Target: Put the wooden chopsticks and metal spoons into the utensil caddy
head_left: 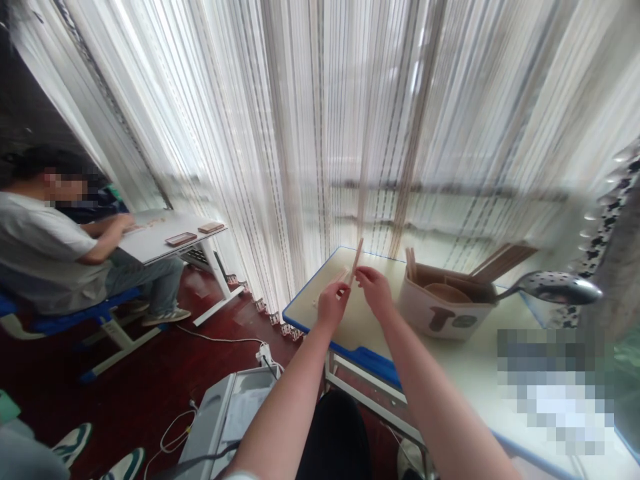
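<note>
A thin, pale wooden stick [357, 260] stands tilted at the middle of the view, its upper end leaning toward 1 o'clock. The left hand [331, 305] and right hand [374, 292] meet around its lower end, both curled narrow, but which one has hold of it cannot be told. The hands are over a white desk [320, 320] with a blue edge. At 3 o'clock from the hands on that desk stands a cardboard box [445, 317] with a white front, printed with large dark marks; one looks like a T, and the rest cannot be read. Bundled wooden sticks [411, 265] rise from its left corner, wider wooden slats [503, 262] jut out at its right, and a round wooden dish [447, 293] sits inside. A big metal spoon [557, 287] lies just past the box, and a pixelated patch [553, 390] covers the desk at 4 o'clock. At 9 o'clock a seated co-worker [45, 247] in a grey T-shirt reaches over a white table [155, 243] holding two small reddish trays [181, 239]. A grey case [225, 420] sits on the red floor at 7 o'clock, with a white plug [265, 355] beside it.
</note>
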The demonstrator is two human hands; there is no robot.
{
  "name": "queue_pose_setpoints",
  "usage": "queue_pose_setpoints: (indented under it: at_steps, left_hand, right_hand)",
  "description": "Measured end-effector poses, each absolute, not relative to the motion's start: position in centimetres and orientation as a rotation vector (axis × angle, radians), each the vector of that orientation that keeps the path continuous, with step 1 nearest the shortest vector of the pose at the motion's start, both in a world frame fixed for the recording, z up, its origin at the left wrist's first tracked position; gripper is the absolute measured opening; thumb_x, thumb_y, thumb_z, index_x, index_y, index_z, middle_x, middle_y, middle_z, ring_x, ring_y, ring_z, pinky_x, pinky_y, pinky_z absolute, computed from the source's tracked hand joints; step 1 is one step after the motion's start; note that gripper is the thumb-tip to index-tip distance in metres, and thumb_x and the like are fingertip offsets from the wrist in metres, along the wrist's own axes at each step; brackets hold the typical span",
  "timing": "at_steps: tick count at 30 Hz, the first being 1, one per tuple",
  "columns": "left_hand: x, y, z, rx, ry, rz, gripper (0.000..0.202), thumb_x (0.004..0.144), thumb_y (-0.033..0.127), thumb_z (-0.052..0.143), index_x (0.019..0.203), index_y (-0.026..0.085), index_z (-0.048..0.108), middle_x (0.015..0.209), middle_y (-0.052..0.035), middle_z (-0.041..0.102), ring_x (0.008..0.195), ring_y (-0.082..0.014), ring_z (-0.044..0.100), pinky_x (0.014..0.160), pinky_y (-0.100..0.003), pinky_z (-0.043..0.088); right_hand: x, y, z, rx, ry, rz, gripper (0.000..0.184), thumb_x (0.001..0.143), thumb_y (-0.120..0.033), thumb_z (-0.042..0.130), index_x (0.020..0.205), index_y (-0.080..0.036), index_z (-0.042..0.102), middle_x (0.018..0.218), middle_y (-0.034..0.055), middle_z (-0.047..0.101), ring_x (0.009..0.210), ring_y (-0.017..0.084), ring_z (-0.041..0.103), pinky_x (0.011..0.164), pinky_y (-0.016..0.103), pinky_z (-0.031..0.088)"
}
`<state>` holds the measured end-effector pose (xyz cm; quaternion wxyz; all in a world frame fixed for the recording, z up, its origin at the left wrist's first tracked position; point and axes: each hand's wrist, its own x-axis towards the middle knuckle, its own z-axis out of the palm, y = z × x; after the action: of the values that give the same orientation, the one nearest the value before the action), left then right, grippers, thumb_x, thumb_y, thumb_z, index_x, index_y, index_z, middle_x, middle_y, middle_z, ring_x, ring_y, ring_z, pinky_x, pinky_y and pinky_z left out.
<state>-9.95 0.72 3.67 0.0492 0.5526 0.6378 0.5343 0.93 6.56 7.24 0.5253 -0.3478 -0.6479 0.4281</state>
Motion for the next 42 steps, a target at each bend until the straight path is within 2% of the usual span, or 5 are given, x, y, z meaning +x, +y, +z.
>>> queue_pose_setpoints:
  at_steps: [8,13,21,33,42]
  left_hand:
    - [-3.8,3.3,9.5,1.847,1.644,1.796,0.017,0.079,0.024,0.055,0.091,0.019,0.067,0.083,-0.0029,0.068,0.067,-0.0107,0.057,0.069,-0.025,0.047]
    - [-0.2,5.4,11.6,1.983,1.44,1.802,0.019,0.08,0.026,0.055,0.092,0.019,0.067,0.082,-0.003,0.068,0.064,-0.0098,0.056,0.066,-0.024,0.047]
    - [2.6,7.4,11.8,2.071,1.515,1.691,0.024,0.083,0.033,0.051,0.091,0.018,0.068,0.082,-0.0039,0.069,0.067,-0.0117,0.059,0.069,-0.025,0.046]
    - [1.6,9.1,12.4,1.813,1.641,2.009,0.035,0.081,0.04,0.051,0.099,0.014,0.066,0.086,-0.0067,0.068,0.061,-0.0101,0.054,0.067,-0.024,0.045]
    - [1.6,10.5,13.1,1.798,1.596,1.912,0.03,0.078,0.04,0.055,0.087,0.015,0.069,0.075,-0.0042,0.068,0.055,-0.0087,0.052,0.061,-0.022,0.044]
  right_hand:
    - [8.2,6.6,15.6,-0.862,-1.703,0.675,0.025,0.075,-0.035,0.053,0.088,-0.019,0.066,0.078,0.0031,0.067,0.072,0.015,0.061,0.067,0.028,0.049]
    - [12.6,7.2,18.1,-0.896,-1.663,0.541,0.023,0.075,-0.034,0.054,0.087,-0.019,0.067,0.078,0.0028,0.067,0.073,0.014,0.061,0.07,0.029,0.048]
    - [15.4,8.8,16.9,-0.926,-1.631,0.461,0.018,0.077,-0.028,0.053,0.086,-0.019,0.066,0.083,0.0022,0.068,0.077,0.014,0.061,0.074,0.027,0.048]
    - [16.1,10.9,13.2,-1.178,-1.954,0.492,0.017,0.076,-0.019,0.054,0.08,-0.021,0.07,0.079,0.0013,0.069,0.074,0.014,0.061,0.072,0.024,0.044]
    - [16.1,10.4,13.6,-1.238,-2.087,0.339,0.019,0.078,-0.021,0.053,0.08,-0.021,0.071,0.078,0.0025,0.07,0.071,0.015,0.061,0.07,0.023,0.042]
